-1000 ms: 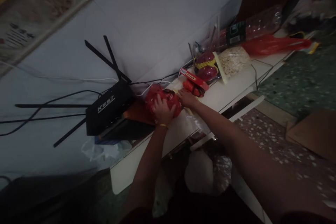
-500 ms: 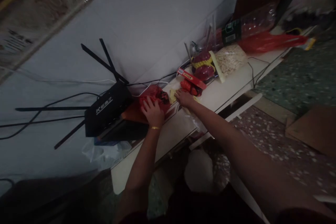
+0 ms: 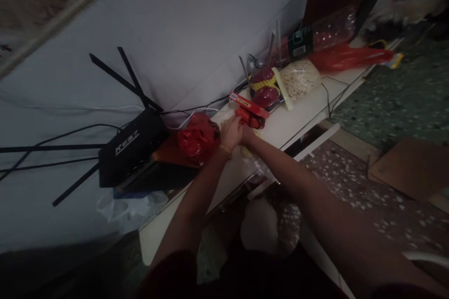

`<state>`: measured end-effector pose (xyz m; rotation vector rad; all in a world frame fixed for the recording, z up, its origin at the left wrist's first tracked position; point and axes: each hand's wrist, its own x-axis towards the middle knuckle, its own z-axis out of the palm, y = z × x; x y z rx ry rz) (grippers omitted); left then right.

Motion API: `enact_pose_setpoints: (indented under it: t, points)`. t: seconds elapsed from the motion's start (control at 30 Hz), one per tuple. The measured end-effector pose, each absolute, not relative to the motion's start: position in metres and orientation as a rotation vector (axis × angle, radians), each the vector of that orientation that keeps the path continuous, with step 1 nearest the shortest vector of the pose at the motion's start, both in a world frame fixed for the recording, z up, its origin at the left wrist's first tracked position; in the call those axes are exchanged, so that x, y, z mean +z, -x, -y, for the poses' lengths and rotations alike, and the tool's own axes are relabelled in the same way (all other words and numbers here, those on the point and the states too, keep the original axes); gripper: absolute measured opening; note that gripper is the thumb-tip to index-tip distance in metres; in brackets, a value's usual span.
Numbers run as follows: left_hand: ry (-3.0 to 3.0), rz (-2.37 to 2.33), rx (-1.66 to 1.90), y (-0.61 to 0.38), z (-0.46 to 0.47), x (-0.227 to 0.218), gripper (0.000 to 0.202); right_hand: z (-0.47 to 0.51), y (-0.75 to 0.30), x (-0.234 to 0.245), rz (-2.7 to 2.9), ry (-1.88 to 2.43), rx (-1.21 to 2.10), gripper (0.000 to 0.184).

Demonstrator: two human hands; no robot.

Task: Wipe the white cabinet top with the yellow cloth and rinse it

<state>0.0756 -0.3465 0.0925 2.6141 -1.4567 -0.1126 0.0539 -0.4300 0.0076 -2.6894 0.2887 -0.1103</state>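
My left hand (image 3: 230, 133) and my right hand (image 3: 244, 132) are close together, touching, over the white shelf top. Between and under them is a crumpled yellow thing (image 3: 246, 152), cloth or plastic, mostly hidden. My right hand is closed on it; the fingers of my left hand are blurred, so their grip is unclear. Left of my hands lies a knotted red plastic bag (image 3: 196, 138). Just beyond them sit a flat red box (image 3: 249, 104) and a small red packet (image 3: 253, 119).
A black router (image 3: 131, 147) with long antennas stands at the left. Beyond my hands are a bag of red items (image 3: 265, 94), a bag of pale flakes (image 3: 300, 79), a plastic bottle (image 3: 317, 39) and a red bag (image 3: 351, 57). Cables run along the wall.
My left hand has left the red plastic bag and moved right to meet my right hand at the yellow thing. The whole view has shifted slightly.
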Motion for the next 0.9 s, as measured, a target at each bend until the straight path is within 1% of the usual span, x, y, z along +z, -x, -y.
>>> enact_pose_setpoints:
  t: [0.1, 0.17, 0.23, 0.33, 0.43, 0.5, 0.53, 0.6, 0.67, 0.7, 0.77, 0.83, 0.9]
  points:
    - [-2.708, 1.617, -0.124, -0.102, 0.391, 0.083, 0.045, 0.427, -0.052, 0.006, -0.343, 2.679, -0.087, 0.047]
    - [-2.787, 1.637, -0.154, -0.109, 0.408, 0.079, 0.043, 0.427, -0.053, 0.003, -0.362, 2.674, -0.066, 0.051]
    - [-2.796, 1.684, -0.104, -0.109, 0.409, 0.086, 0.041, 0.428, -0.055, 0.0, -0.382, 2.665, -0.025, 0.053]
    - [-2.769, 1.706, 0.082, -0.106, 0.378, 0.121, 0.039, 0.428, -0.056, -0.004, -0.307, 2.724, -0.073, 0.051]
    - [-2.803, 1.41, 0.455, -0.108, 0.323, 0.162, 0.042, 0.429, -0.055, -0.005, -0.149, 2.816, -0.153, 0.047]
    - [-2.882, 1.203, 0.577, -0.116, 0.289, 0.171, 0.045, 0.429, -0.054, -0.005, -0.128, 2.831, -0.131, 0.045]
    - [-2.959, 1.113, 0.528, -0.123, 0.274, 0.17, 0.047, 0.429, -0.054, -0.005, -0.143, 2.833, -0.115, 0.044]
    - [-3.112, 0.958, 0.281, -0.139, 0.254, 0.159, 0.051, 0.428, -0.053, -0.004, -0.162, 2.843, -0.099, 0.045]
    - [-3.173, 0.829, 0.057, -0.157, 0.244, 0.147, 0.056, 0.427, -0.053, -0.002, -0.173, 2.853, -0.095, 0.045]
    - [-3.16, 0.78, 0.019, -0.164, 0.243, 0.144, 0.06, 0.427, -0.052, -0.001, -0.172, 2.856, -0.1, 0.045]
    - [-3.069, 0.755, 0.068, -0.17, 0.246, 0.145, 0.066, 0.426, -0.052, 0.001, -0.175, 2.858, -0.11, 0.044]
    - [-2.937, 0.863, 0.21, -0.162, 0.256, 0.149, 0.059, 0.426, -0.051, 0.003, -0.176, 2.855, -0.116, 0.044]
    - [-2.801, 1.106, 0.312, -0.142, 0.278, 0.149, 0.052, 0.426, -0.051, 0.005, -0.169, 2.846, -0.126, 0.044]
